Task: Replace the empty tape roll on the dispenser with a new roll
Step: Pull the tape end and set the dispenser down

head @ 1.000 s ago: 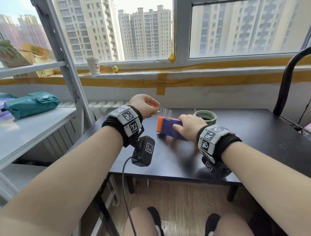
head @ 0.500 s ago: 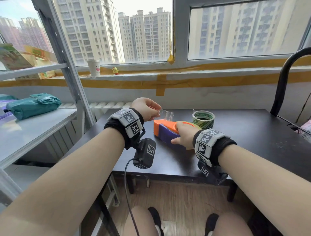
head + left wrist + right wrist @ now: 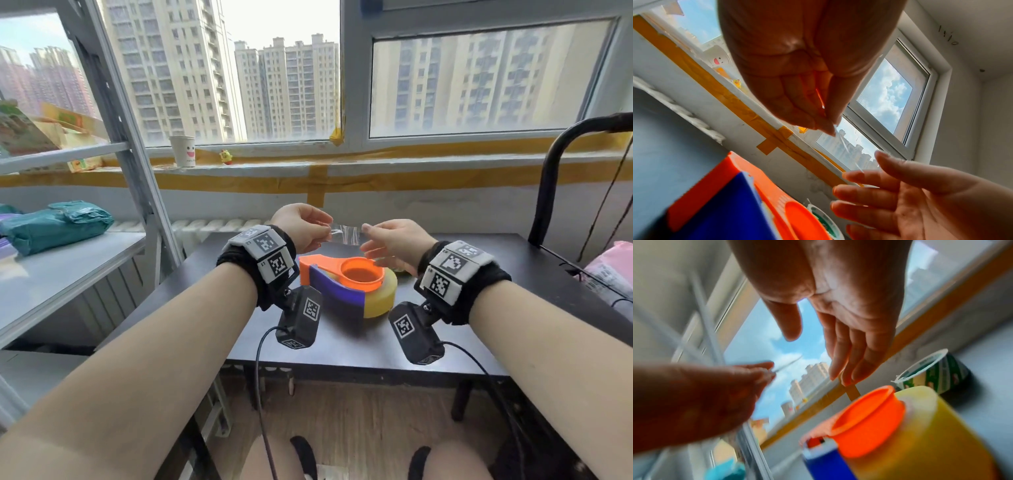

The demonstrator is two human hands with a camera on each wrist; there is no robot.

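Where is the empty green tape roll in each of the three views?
Head: the empty roll is nearly hidden behind the dispenser, below the right hand; only a green sliver shows.
Left wrist: bottom centre, its rim just right of the dispenser's orange hub.
Right wrist: right of centre, lying on the table behind the yellow new roll.
Shared landmark: the orange hub.

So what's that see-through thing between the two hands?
A strip of clear tape. The left hand pinches one end; the right hand reaches open fingers toward the other. The head view shows it best.
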